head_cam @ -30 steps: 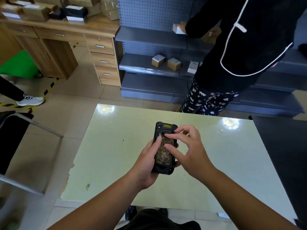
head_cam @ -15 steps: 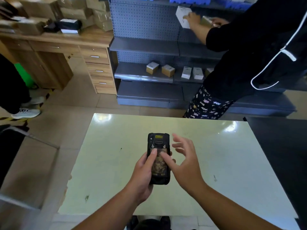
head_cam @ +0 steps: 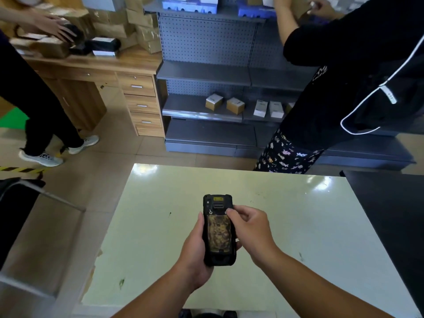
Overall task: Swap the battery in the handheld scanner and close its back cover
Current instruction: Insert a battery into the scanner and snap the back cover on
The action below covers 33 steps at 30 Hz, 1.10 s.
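We see first the grey metal shelving [head_cam: 229,76] at the back of the room, with a few small boxes [head_cam: 235,105] on one of its lower shelves. To the left of it stands a wooden desk [head_cam: 128,65] with drawers, and many cartons are piled on its top. One person in black clothes [head_cam: 344,76] stands at the right and reaches up to the shelving; another person [head_cam: 34,106] is at the left side, with a hand over the things on the desk.

In front of us is a pale green table [head_cam: 298,226], glossy, with some small marks on its surface.

Above the middle of this table we hold the handheld scanner [head_cam: 219,230], black, upright, with its back side turned to us. The back shows a worn yellow-brown panel [head_cam: 219,235]; we cannot tell if this is the battery or the cover.

Our left hand [head_cam: 195,251] is wrapped around the lower left part of the scanner: the thumb lies along its left edge, and the other fingers go behind it, with some tips showing at the right edge. Our right hand [head_cam: 250,230] is at the right side of the scanner. Its fingers are curled, and the thumb and first finger touch the device near the top right corner of the panel. We cannot tell if they pinch something there or only press.
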Available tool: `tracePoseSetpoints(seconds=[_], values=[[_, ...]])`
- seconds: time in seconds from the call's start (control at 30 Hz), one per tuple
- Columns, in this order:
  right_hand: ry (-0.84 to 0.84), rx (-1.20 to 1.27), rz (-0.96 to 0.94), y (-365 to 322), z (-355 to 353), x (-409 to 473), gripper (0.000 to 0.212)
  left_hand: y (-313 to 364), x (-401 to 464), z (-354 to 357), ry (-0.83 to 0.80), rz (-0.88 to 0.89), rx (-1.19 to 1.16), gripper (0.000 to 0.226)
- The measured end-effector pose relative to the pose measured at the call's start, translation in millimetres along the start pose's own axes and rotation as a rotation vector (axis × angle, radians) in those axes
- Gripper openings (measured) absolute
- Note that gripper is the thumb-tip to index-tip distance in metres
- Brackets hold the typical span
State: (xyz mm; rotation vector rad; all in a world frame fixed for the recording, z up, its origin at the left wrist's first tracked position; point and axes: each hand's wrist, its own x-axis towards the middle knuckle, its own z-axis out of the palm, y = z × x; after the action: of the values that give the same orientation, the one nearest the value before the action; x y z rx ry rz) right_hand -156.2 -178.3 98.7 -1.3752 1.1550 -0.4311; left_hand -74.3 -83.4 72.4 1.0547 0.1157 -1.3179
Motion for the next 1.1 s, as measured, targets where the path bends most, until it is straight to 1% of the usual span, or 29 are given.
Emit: tracePoseSetpoints(seconds=[0.1,0.2,0.27,0.4,0.47,0.5,0.53,0.6,0.63,0.67,0.7,0.77,0.83,0.93,1.0,1.1], values=[[0.102,-0.003,0.013,-0.9,8.4,3.6,0.021,-2.8,2.8,0.5,0.023,0.002,0.013,0.06],[0.162,0.062,0.029,-1.5,14.2,4.8,0.025,-4.3,5.6,2.1,0.038,-0.001,0.006,0.06],[0.176,0.119,0.051,-0.1,17.1,4.6,0.027,-4.6,6.0,3.4,0.044,-0.009,0.005,0.059],[0.171,0.268,0.151,2.6,23.9,3.9,0.023,-5.2,8.1,3.2,0.058,-0.021,0.015,0.058],[0.139,0.263,0.167,6.4,22.9,5.2,0.02,-5.1,8.5,1.7,0.06,-0.029,0.021,0.059],[0.145,0.208,0.136,8.4,21.2,5.1,0.016,-4.8,8.8,0.9,0.061,-0.033,0.024,0.059],[0.183,0.114,0.061,10.1,19.1,4.8,0.013,-4.5,9.6,-0.2,0.063,-0.035,0.023,0.059],[0.267,-0.175,-0.243,11.6,15.4,3.5,0.014,-3.3,10.9,-1.6,0.066,-0.032,0.004,0.06],[0.248,-0.331,-0.406,11.8,17.1,2.5,0.011,-2.4,11.1,-1.6,0.067,-0.03,-0.013,0.059],[0.203,-0.464,-0.519,12.3,22.6,1.3,0.009,-1.3,11.6,-1.6,0.064,-0.03,-0.036,0.058],[0.163,-0.57,-0.572,11.1,29.0,-0.6,0.006,-0.2,11.7,-1.2,0.06,-0.033,-0.066,0.057],[0.168,-0.741,-0.623,10.6,39.7,-0.1,0.005,1.4,10.8,-0.1,0.049,-0.044,-0.112,0.054],[0.197,-0.857,-0.656,6.5,46.4,1.0,0.01,3.1,10.7,-0.2,0.047,-0.056,-0.132,0.054],[0.163,-0.798,-0.597,0.3,49.6,3.0,0.012,5.4,10.7,-1.4,0.05,-0.067,-0.144,0.053],[0.143,-0.729,-0.556,-1.0,50.6,2.8,0.009,5.8,12.0,-2.5,0.051,-0.073,-0.177,0.052],[0.143,-0.696,-0.512,-0.1,51.5,3.7,0.006,4.9,15.3,-4.7,0.033,-0.068,-0.236,0.052]])
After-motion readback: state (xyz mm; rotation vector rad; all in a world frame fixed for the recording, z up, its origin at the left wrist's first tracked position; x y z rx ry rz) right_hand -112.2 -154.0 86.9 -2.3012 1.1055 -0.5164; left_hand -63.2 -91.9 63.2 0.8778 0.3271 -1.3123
